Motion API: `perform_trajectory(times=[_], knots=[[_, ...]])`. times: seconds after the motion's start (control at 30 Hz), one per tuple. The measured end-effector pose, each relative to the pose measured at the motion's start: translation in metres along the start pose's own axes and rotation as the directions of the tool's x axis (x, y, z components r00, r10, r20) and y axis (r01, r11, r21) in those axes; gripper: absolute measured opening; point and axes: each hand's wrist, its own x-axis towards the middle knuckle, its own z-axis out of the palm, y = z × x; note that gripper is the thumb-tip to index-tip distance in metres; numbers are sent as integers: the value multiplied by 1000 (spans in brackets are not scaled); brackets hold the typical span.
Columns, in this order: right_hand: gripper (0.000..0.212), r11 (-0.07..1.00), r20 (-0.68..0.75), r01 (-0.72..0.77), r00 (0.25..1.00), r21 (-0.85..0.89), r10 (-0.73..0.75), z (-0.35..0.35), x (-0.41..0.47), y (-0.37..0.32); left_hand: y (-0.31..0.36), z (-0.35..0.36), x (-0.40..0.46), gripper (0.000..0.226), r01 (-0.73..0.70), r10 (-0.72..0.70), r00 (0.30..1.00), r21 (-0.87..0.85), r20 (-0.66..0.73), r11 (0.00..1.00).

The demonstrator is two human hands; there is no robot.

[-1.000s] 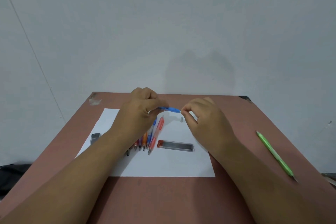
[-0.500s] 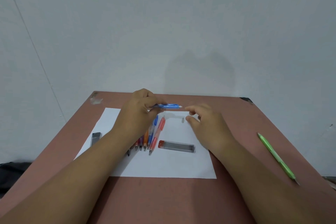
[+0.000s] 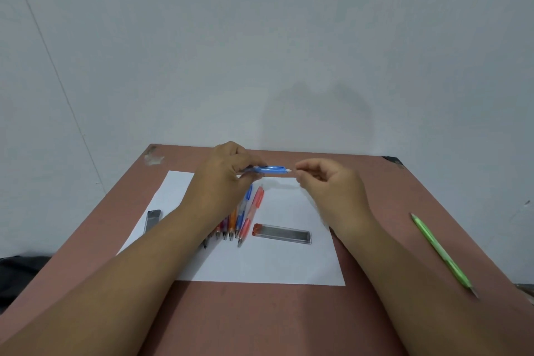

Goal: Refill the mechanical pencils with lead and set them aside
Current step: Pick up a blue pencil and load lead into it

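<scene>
Blue translucent plastic, the pencil point(image 3: 267, 170) is held level above the white paper point(image 3: 289, 263) by the left hand point(image 3: 222, 179), fingers curled round its barrel. The right hand point(image 3: 329, 185) hovers at its white end, fingertips pinched together; whether they hold lead I cannot tell. Half a second ago that hand was lower, near the paper. A clear, slim lead case point(image 3: 281, 234) lies beside the row of pencils point(image 3: 237, 217); a green pencil point(image 3: 442, 253) rests well apart on the brown table point(image 3: 260, 318).

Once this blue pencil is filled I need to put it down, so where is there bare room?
Free: brown table between the paper edge and the green pencil; also paper nearer you than the lead case. Crowded: the pencil row under the left hand.
</scene>
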Motion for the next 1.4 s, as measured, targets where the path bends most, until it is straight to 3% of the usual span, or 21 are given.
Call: perform_trajectory(times=[0.17, 0.67, 0.8, 0.9, 1.03, 1.17, 1.27, 1.4], knots=[[10, 948, 47, -96, 995, 303, 86, -2, -5, -8, 0, 0, 0, 23, 3, -4, 1000, -11, -7, 1000], [11, 897, 142, -156, 984, 414, 105, 1, -5, -7, 2, 3, -2, 23, -47, 45, 998, -83, -34, 995], [15, 837, 209, -208, 971, 506, 116, 3, -5, -6, 9, 3, -5, 27, -74, 70, 997, -152, -32, 986], [22, 712, 314, -325, 937, 622, 153, 6, -6, -7, 19, 8, -8, 30, -129, 124, 992, -178, -35, 976], [21, 456, 314, -378, 925, 806, 212, 2, 0, -6, 28, 12, -10, 31, -145, 139, 989, -193, -41, 970], [23, 177, 283, -333, 924, 926, 256, -8, 7, -5, 35, 7, -13, 8, 6, 4, 999, -303, 32, 953], [26, -56, 293, -288, 929, 956, 226, -17, 11, -3, 33, 5, -13, 31, 147, -99, 986, -411, 136, 900], [43, -62, 266, -260, 951, 964, 154, -27, 9, 0, 27, 7, -13, 36, 200, -112, 969, -432, 221, 880]])
